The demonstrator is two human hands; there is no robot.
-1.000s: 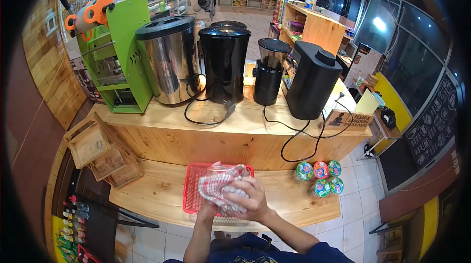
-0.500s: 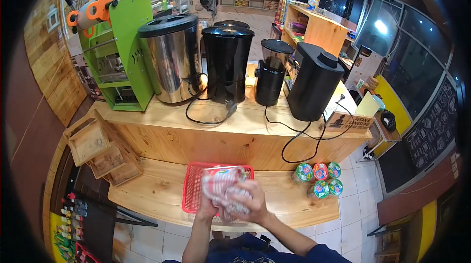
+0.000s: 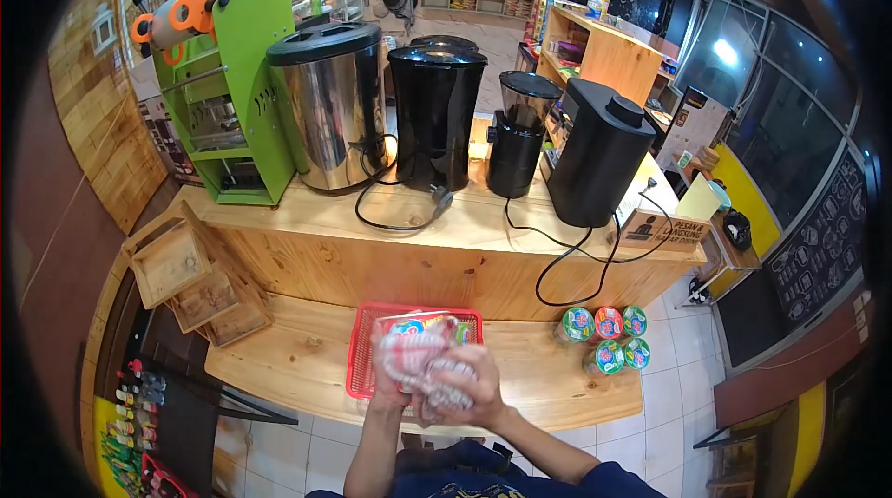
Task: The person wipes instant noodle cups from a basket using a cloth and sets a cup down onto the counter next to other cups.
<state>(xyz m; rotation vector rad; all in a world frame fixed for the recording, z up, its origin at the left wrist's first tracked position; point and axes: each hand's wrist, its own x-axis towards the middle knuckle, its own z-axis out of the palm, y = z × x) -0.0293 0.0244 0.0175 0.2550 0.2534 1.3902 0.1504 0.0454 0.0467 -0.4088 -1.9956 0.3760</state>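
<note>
My left hand (image 3: 386,379) is closed round a clear container with a colourful label (image 3: 407,325), whose exact kind is blurred. Bunched in my right hand (image 3: 479,394) is a red-and-white checked cloth (image 3: 414,355), pressed against the container's near side and covering much of it. Both hands are over a red plastic basket (image 3: 355,359) on the lower wooden shelf. Something green shows inside the basket, partly hidden by the hands. To the right stand several jars (image 3: 609,359) with green or red lids, grouped upright.
A wooden tiered rack (image 3: 190,284) leans at the left. Along the raised counter stand a green machine (image 3: 246,108), a steel canister (image 3: 334,117), black appliances (image 3: 437,117), a grinder (image 3: 517,150) and loose cords (image 3: 576,301). A wooden sign (image 3: 662,230) sits at the right end.
The cloth has shifted down over the container, so more of its colourful label shows. Both hands stay over the basket, and the view has moved slightly.
</note>
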